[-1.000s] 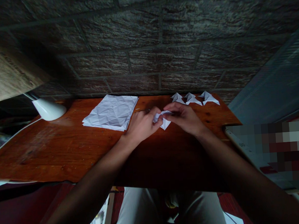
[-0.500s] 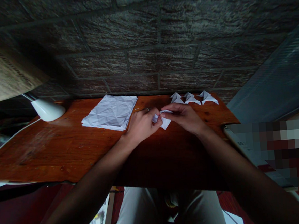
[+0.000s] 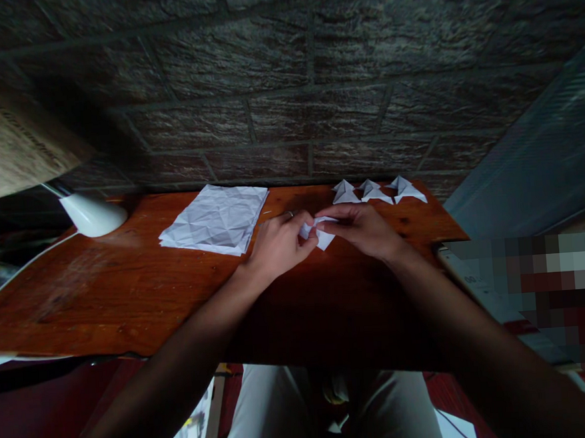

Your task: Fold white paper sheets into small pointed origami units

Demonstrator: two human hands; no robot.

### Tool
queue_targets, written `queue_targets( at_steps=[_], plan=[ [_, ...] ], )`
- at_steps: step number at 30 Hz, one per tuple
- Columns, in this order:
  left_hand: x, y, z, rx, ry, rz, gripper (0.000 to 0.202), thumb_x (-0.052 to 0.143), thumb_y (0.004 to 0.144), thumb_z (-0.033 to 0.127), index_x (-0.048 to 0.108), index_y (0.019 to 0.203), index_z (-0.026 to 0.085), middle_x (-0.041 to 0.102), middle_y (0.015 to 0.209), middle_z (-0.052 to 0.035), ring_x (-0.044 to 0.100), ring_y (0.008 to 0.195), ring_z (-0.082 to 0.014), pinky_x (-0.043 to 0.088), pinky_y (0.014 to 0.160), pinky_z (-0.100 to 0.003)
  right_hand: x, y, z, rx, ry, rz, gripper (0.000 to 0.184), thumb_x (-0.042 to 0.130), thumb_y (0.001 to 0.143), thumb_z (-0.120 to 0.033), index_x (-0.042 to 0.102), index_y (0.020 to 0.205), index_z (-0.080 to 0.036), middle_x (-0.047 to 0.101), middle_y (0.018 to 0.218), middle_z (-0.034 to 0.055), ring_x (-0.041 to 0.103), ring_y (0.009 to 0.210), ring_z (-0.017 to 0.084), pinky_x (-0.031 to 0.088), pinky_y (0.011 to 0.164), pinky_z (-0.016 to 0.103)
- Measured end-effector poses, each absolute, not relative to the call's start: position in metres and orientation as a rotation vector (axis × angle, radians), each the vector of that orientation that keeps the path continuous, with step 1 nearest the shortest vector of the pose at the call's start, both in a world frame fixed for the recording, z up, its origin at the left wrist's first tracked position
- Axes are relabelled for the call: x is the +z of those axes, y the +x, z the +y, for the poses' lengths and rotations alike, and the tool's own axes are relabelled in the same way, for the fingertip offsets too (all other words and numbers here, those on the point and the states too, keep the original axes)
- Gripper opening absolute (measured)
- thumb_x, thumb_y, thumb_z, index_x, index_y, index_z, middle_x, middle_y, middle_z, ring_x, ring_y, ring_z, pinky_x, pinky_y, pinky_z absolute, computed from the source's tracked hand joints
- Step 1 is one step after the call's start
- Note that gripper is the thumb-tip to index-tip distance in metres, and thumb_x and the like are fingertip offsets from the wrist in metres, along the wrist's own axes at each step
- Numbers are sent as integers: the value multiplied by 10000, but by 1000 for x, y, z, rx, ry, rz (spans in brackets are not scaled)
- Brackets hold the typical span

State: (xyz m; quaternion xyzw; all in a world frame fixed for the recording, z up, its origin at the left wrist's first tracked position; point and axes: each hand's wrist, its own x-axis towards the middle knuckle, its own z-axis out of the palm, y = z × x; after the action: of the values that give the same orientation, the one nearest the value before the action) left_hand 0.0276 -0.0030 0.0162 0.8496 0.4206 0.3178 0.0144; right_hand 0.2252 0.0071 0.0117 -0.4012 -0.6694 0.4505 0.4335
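Between my hands, over the middle of the wooden table, is a small folded piece of white paper (image 3: 327,239). My left hand (image 3: 281,242) pinches its left side between thumb and fingers; a ring shows on one finger. From the right, my right hand (image 3: 362,229) grips the upper right part with thumb and forefinger. The fingers cover much of the paper, so its full shape is hidden. Left of my hands lies a stack of creased white paper sheets (image 3: 217,217). Beyond my right hand, three folded paper pieces (image 3: 372,192) sit in a row.
A lamp with a white base (image 3: 94,216) and a beige shade (image 3: 16,135) stands at the table's left. The brick wall (image 3: 275,120) rises behind the wooden table (image 3: 91,286). A grey panel (image 3: 532,142) leans at the right, above a pale box-like object (image 3: 469,277).
Both hands keep hold of the folded paper in nearly the same place. The paper's lower tip has shifted slightly to the right and up.
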Motion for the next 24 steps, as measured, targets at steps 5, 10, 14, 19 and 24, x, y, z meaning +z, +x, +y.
queue_targets(
  at_steps=[5, 10, 14, 19, 24],
  plan=[
    [15, 27, -2, 1001, 2549, 1279, 119, 609, 849, 256, 666, 938, 202, 705, 763, 0, 609, 591, -131, 491, 641, -272, 12, 227, 7, 1128, -995, -1669, 252, 793, 731, -365, 786, 951, -242, 778, 975, 24, 714, 926, 211, 546, 941, 397],
    [14, 28, -1, 1051, 2521, 1258, 104, 623, 841, 250, 664, 928, 209, 698, 736, 19, 598, 554, -115, 476, 608, -256, 14, 228, 6, 1142, -1018, -1668, 241, 791, 723, -337, 788, 947, -247, 779, 986, 14, 711, 930, 211, 532, 954, 399],
    [14, 29, -2, 1067, 2510, 1268, 120, 636, 844, 257, 665, 948, 205, 717, 753, 16, 596, 530, -108, 472, 582, -250, 15, 228, 5, 1118, -1035, -1676, 219, 780, 733, -326, 788, 935, -240, 776, 956, 19, 710, 902, 214, 539, 924, 398],
    [15, 28, -1, 1070, 2493, 1249, 130, 654, 844, 253, 673, 962, 202, 739, 783, 14, 633, 573, -113, 503, 623, -247, 14, 228, 5, 1061, -1041, -1708, 213, 759, 748, -311, 785, 942, -226, 773, 958, 34, 711, 900, 220, 542, 903, 389],
    [13, 27, 2, 1088, 2433, 1171, 153, 708, 824, 246, 696, 971, 205, 771, 893, -3, 698, 715, -134, 530, 706, -245, 10, 230, 8, 984, -1085, -1738, 234, 728, 770, -321, 778, 977, -224, 771, 976, 34, 711, 920, 224, 545, 888, 377]
  ],
)
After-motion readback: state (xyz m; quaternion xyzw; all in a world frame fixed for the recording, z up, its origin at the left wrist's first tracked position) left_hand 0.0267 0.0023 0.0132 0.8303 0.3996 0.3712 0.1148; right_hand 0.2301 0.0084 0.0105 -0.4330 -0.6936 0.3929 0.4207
